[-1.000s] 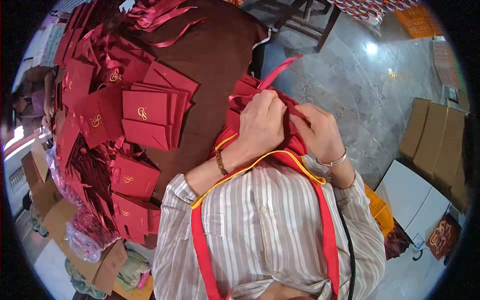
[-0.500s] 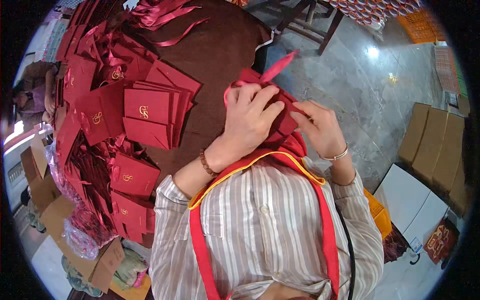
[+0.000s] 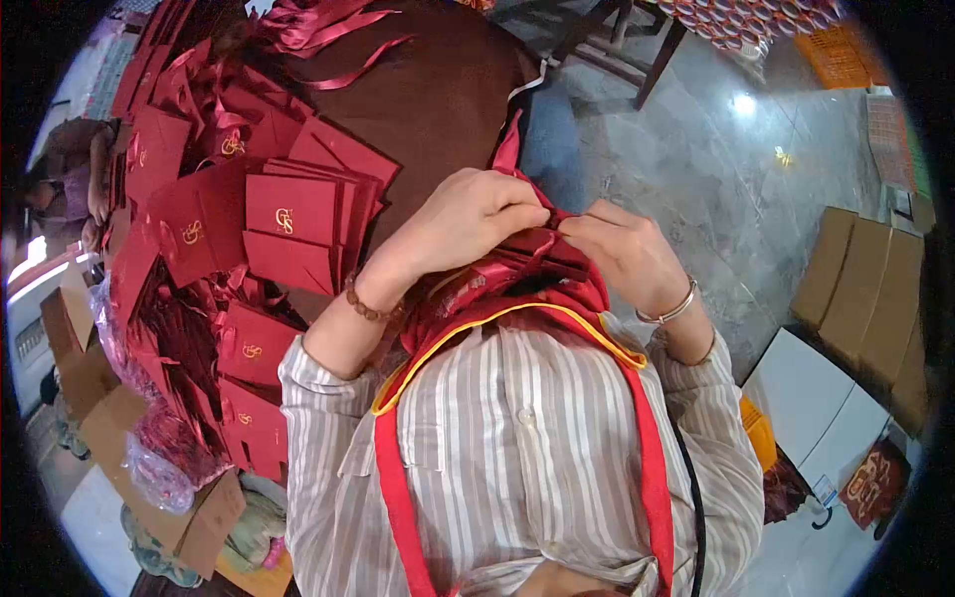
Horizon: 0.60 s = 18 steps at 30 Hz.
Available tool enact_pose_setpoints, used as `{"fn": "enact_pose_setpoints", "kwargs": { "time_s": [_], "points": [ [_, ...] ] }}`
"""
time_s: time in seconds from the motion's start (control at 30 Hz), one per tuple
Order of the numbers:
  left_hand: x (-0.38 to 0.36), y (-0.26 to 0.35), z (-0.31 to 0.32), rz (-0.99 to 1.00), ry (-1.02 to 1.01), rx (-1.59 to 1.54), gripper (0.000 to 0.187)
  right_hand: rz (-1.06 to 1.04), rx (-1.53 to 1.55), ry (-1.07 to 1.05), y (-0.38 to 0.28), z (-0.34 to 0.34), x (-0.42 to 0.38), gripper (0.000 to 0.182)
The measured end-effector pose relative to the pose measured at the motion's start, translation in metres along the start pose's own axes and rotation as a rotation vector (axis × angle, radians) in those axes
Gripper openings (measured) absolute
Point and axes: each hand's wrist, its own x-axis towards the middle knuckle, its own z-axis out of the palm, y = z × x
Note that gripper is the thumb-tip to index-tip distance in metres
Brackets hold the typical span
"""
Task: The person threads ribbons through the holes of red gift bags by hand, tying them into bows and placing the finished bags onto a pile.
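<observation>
In front of my apron, a dark red paper bag lies at my lap, seen edge-on and partly covered by my hands. A glossy red ribbon rises beyond it. My left hand, with a beaded bracelet at the wrist, is closed, its thumb and fingers pinching the ribbon at the bag's top edge. Close beside it, my right hand, wearing a bangle, pinches the ribbon too. The fingertips of both hands nearly meet, and what lies right between them is small and partly hidden.
Left of me, many red bags with gold lettering are piled on a brown-covered table. Loose ribbons lie at its far end. A wooden stool stands ahead, cardboard boxes to the right. Another person sits at far left.
The bag has tilted down toward my lap, so its broad face no longer shows. My left hand has turned from lying over the bag to pinching, and both hands' fingertips have come together.
</observation>
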Motion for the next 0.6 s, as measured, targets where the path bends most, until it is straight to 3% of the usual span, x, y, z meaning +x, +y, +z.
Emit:
{"fn": "enact_pose_setpoints", "kwargs": {
  "time_s": [0.1,0.3,0.37,0.5,0.57,0.6],
  "points": [
    [0.010,-0.005,-0.002,0.010,-0.077,0.107,0.021,-0.012,0.023,0.018,-0.004,0.002,0.004,0.014],
    [0.021,-0.005,-0.002,-0.110,-0.146,0.023,0.019,-0.039,0.016,0.056,0.002,0.004,0.007,0.013],
    [0.021,-0.004,0.003,-0.125,-0.003,0.013,0.018,-0.006,0.010,0.040,0.003,0.003,0.008,0.012],
    [0.023,-0.006,0.014,-0.133,0.090,-0.001,0.017,-0.019,0.038,-0.027,0.011,-0.006,0.014,0.012],
    [0.025,-0.009,0.019,-0.095,0.269,-0.003,0.017,-0.248,0.045,-0.143,0.017,-0.011,0.016,0.013],
    [0.028,-0.007,0.015,-0.075,0.339,-0.020,0.016,-0.248,0.045,-0.142,0.016,-0.008,0.016,0.013]
  ]
}}
